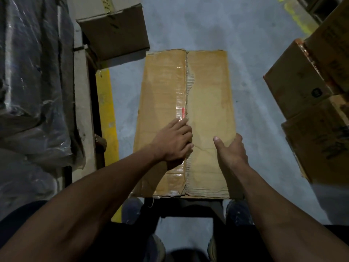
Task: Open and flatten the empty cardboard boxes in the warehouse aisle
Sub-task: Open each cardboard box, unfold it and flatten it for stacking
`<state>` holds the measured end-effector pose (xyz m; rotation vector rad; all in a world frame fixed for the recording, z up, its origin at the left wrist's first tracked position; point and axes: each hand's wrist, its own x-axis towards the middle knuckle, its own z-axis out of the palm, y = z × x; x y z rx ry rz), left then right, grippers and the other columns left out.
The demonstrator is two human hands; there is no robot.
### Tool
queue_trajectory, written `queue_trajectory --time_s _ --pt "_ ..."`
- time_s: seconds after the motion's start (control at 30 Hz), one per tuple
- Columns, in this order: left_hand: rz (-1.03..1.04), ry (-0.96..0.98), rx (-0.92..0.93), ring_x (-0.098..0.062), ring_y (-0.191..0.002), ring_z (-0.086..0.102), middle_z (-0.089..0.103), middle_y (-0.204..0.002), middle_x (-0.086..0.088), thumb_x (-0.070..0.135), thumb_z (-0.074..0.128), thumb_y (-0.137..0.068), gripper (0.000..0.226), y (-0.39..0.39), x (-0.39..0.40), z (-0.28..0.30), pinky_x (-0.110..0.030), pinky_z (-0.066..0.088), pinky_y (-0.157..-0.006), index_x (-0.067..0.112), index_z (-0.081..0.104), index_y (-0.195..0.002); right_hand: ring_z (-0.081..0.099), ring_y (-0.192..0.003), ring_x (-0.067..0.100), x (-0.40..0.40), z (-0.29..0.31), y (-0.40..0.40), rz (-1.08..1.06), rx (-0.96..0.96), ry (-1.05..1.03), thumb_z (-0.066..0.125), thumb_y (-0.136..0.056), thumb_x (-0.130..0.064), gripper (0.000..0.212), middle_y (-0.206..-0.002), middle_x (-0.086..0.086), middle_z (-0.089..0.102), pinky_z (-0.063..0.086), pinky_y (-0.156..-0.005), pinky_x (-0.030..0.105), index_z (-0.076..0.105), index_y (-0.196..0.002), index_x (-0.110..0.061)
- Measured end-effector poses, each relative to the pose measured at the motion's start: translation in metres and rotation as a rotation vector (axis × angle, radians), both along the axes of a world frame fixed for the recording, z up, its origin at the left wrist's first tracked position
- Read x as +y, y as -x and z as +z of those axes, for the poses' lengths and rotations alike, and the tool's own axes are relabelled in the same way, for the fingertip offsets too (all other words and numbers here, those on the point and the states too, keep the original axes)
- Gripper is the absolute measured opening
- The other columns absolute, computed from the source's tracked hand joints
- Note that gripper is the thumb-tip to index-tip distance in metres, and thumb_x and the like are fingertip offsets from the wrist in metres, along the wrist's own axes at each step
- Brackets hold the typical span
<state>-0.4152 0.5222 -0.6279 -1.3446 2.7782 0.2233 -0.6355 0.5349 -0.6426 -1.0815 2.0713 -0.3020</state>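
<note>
Where the frame begins at nine o'clock, a bundle wrapped in dark plastic film (32, 76) fills the edge beside a pale upright post (83, 103), and a yellow floor stripe (107, 118) runs along the post's foot. Toward eleven o'clock a closed brown carton (117, 33) sits on the grey concrete floor (249, 114); what it holds cannot be seen. At the centre stands the task's cardboard box (207, 87), its top flaps closed, a torn seam with shiny old tape (179, 103) running from twelve to six o'clock down its middle, so its inside is hidden. The left hand (173, 142) rests on the left flap, fingers curled at the seam's ragged edge; whether they have got under the flap I cannot tell. The right hand (231, 150) lies at about four o'clock on the box top, thumb flat on the right flap and fingers wrapped over the box's right edge, gripping it. Two blue shoes (132, 208) show at six o'clock, just behind the box's near edge. At three o'clock, stacked cartons (309, 103) stand closed and tilted in the wide view, well apart from the box. Bare floor lies open on both sides of the box and beyond its far edge toward twelve o'clock.
</note>
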Motion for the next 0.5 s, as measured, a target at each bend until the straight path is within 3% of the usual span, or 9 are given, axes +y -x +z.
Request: queue_trajectory --time_s 0.1,0.2,0.33,0.4,0.5 --pt "-0.222 0.068 -0.124 -0.029 -0.114 0.056 0.066 -0.101 -0.008 0.047 0.035 -0.096 0.048 0.000 -0.018 0.009 -0.043 0.021 -0.117 0.015 0.070 -0.096 0.049 -0.126 0.039 0.000 -0.001 0.000 0.009 0.020 0.006 0.054 -0.091 -0.065 0.077 -0.145 0.012 0.045 0.040 -0.102 0.047 0.028 -0.147 -0.017" --pt "-0.301 0.097 -0.146 -0.024 -0.092 0.058 0.062 -0.088 -0.005 0.047 0.042 -0.096 0.042 0.002 -0.031 0.034 -0.042 0.028 -0.114 0.016 0.069 -0.091 0.049 -0.125 0.039 0.000 0.000 -0.001 0.014 0.050 0.000 0.053 -0.092 -0.065 0.075 -0.144 0.011 0.045 0.040 -0.101 0.049 0.029 -0.146 -0.018" --pt "-0.262 0.045 -0.223 -0.022 -0.089 0.056 0.063 -0.089 -0.002 0.050 0.039 -0.095 0.043 -0.002 -0.035 0.084 -0.036 0.041 -0.093 0.018 0.067 -0.085 0.047 -0.127 0.039 0.001 0.005 -0.002 0.015 0.049 -0.015 0.052 -0.092 -0.064 0.075 -0.145 0.011 0.043 0.039 -0.100 0.047 0.027 -0.147 -0.018" --pt "-0.226 0.049 -0.325 -0.020 -0.092 0.059 0.066 -0.092 0.001 0.054 0.035 -0.094 0.043 -0.009 -0.032 0.105 -0.037 0.041 -0.092 0.023 0.063 -0.081 0.048 -0.126 0.039 0.002 0.007 -0.002 0.018 0.042 -0.018 0.051 -0.093 -0.064 0.075 -0.145 0.012 0.043 0.040 -0.099 0.047 0.027 -0.146 -0.018" --pt "-0.114 0.081 -0.536 -0.023 -0.098 0.064 0.071 -0.102 -0.001 0.056 0.038 -0.096 0.046 -0.019 -0.026 0.119 -0.035 0.040 -0.089 0.021 0.068 -0.094 0.048 -0.126 0.039 0.002 0.009 -0.002 0.011 0.034 -0.025 0.051 -0.093 -0.063 0.074 -0.145 0.012 0.043 0.040 -0.100 0.048 0.026 -0.146 -0.017"
